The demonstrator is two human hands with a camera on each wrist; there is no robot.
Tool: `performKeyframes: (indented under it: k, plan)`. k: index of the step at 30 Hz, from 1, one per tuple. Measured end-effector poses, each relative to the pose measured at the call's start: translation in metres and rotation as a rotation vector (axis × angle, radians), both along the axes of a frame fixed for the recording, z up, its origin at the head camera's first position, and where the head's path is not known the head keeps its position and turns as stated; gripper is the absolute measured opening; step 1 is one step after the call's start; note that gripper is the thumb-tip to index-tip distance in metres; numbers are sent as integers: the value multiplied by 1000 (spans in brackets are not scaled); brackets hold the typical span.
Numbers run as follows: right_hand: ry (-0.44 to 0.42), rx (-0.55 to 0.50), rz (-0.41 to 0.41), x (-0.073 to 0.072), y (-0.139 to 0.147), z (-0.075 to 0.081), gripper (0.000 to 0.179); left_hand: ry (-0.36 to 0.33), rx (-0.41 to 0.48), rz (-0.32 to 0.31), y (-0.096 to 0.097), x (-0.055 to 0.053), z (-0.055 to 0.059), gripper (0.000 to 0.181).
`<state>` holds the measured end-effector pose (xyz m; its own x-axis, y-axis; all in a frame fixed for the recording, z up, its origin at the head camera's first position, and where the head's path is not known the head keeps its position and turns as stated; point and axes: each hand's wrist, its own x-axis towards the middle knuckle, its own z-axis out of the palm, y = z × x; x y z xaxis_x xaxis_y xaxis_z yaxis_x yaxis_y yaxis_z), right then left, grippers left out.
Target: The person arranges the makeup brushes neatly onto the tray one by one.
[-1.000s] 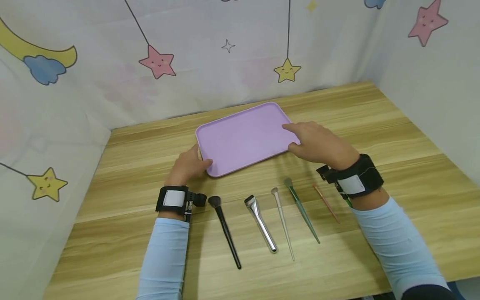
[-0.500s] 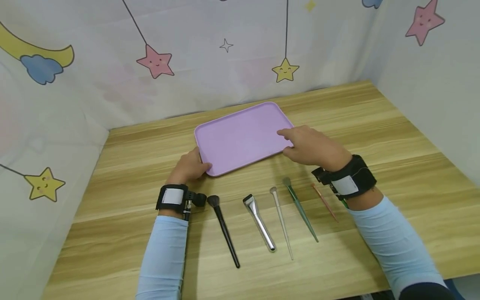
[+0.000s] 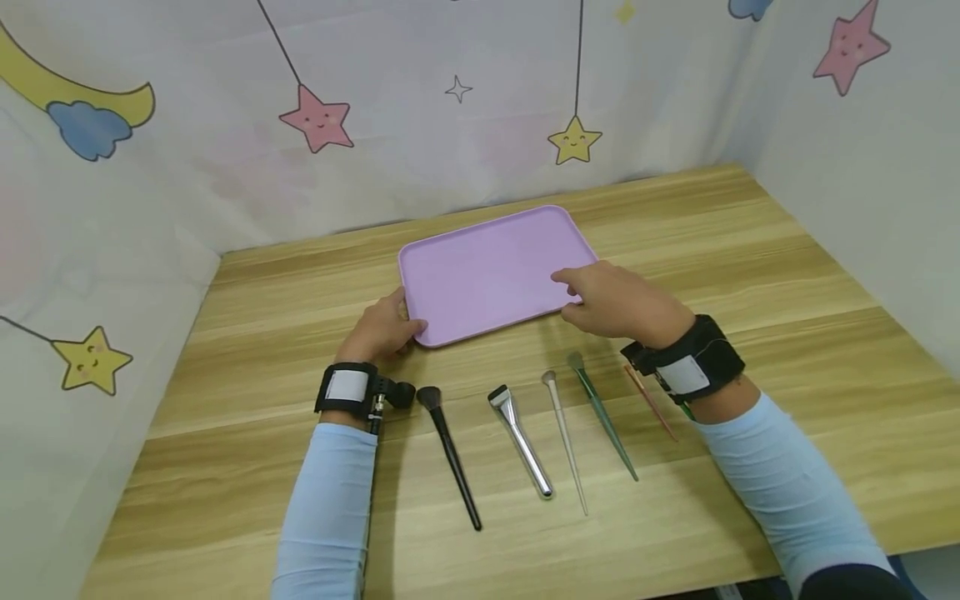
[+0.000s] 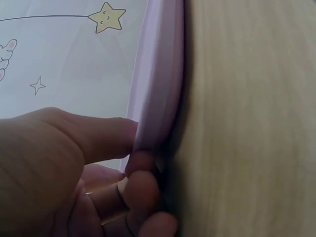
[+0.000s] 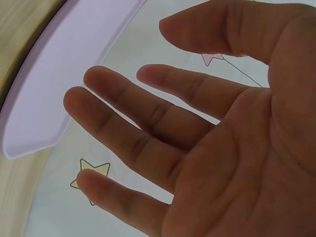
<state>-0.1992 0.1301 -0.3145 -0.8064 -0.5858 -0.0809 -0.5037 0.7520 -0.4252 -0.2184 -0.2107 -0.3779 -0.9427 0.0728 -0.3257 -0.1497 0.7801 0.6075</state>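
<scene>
A purple rectangular tray (image 3: 495, 271) lies at the back of the table, turned slightly. My left hand (image 3: 378, 329) pinches its near left corner; in the left wrist view the thumb lies on one side of the tray (image 4: 155, 74) and curled fingers sit under the other. My right hand (image 3: 626, 302) hovers by the tray's near right corner. The right wrist view shows that hand (image 5: 212, 133) with its fingers extended and spread, apart from the tray (image 5: 64, 64), and nothing in the palm.
In front of the tray lie several makeup brushes in a row: a black brush (image 3: 453, 462), a silver flat brush (image 3: 525, 446), a thin pale brush (image 3: 567, 450), a green brush (image 3: 606, 421) and a small pink brush (image 3: 651, 406). A star-patterned cloth (image 3: 450, 150) hangs behind the table.
My right hand has drawn off the tray's right edge, moving slightly left and nearer to me. The left hand keeps its grip on the corner; the brushes have not moved.
</scene>
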Motion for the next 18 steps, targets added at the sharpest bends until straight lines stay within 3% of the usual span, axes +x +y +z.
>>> performKeyframes:
  k: [12,18]
  plan:
    - [39,20,23,8,4,-6,47,28,38,-5,-1,-2,-3,77]
    - [13,29,33,10,10,-13,46,24,22,-12,-2,0,-2,76]
